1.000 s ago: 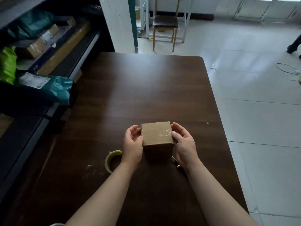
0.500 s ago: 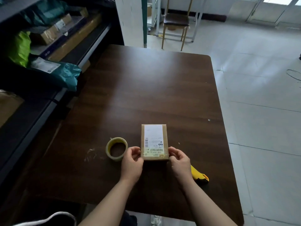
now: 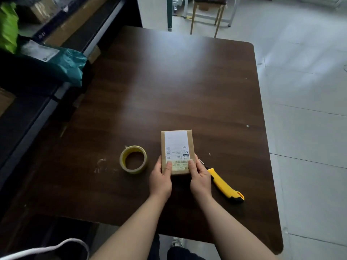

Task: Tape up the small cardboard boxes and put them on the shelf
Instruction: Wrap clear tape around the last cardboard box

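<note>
A second before, the small cardboard box (image 3: 176,152) had been held up on edge between both hands, a plain face with clear tape towards the camera. By this moment it had been turned over and laid flat on the table (image 3: 169,81), its printed shipping label facing up. Half a second earlier the hands were only at its near end. Now both thumbs had come up onto the top face. The box lay between the roll of yellowish tape (image 3: 133,159) on its left and the yellow utility knife (image 3: 224,184) on its right, close to each. The right hand hid whether the knife's tip touched the box.

That probably meant one side was finished and the label side was being checked or made ready for tape. The roll lay untouched and the box was not yet on the shelf (image 3: 102,30) at the left, so taping or shelving was still to come.

The left hand (image 3: 161,180) and right hand (image 3: 200,176) came in from below with forearms nearly parallel. Each hand's grip pinched a near corner of the box. The thumb lay flat on the label's lower strip and the fingers wrapped down the side, mostly out of sight.
</note>
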A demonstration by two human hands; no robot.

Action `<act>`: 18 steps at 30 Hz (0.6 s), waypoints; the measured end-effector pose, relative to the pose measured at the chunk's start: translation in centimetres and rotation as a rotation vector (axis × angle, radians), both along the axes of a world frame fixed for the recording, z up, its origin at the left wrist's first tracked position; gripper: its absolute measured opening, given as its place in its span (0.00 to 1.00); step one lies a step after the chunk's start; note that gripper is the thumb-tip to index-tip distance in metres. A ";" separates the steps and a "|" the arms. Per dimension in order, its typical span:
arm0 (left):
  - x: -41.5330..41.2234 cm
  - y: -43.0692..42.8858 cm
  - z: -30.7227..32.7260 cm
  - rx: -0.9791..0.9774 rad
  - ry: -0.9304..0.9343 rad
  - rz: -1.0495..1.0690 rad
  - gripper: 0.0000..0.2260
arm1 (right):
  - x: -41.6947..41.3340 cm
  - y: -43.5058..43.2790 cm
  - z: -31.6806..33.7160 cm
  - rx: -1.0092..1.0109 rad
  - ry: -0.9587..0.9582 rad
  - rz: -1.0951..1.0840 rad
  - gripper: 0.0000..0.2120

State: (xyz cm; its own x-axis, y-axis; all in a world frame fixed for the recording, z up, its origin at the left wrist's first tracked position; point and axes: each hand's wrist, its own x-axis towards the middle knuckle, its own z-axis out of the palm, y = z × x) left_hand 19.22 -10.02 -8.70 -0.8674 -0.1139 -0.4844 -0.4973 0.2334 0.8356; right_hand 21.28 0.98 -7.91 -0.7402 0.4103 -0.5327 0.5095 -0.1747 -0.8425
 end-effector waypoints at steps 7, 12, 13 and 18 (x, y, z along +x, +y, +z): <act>-0.5 -1.2 1.0 0.004 -0.081 -0.092 0.19 | -0.4 0.9 0.6 0.030 -0.051 0.076 0.18; -1.1 -2.9 2.5 -0.320 -0.022 -0.084 0.21 | -0.2 2.2 1.5 0.286 -0.121 0.291 0.20; -0.6 -3.1 3.1 -0.390 -0.023 -0.037 0.22 | -0.4 2.4 1.7 0.331 -0.123 0.315 0.22; 1.3 -3.7 3.8 -0.286 -0.329 0.044 0.28 | -3.3 2.7 2.6 0.446 -0.058 0.573 0.29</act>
State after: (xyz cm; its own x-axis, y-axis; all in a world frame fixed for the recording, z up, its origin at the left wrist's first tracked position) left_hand 20.52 -13.67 -4.93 -0.6631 -0.3172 -0.6780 -0.7412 0.4045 0.5357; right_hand 18.02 3.66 -5.33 -0.8794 0.1542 -0.4503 0.4643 0.4862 -0.7403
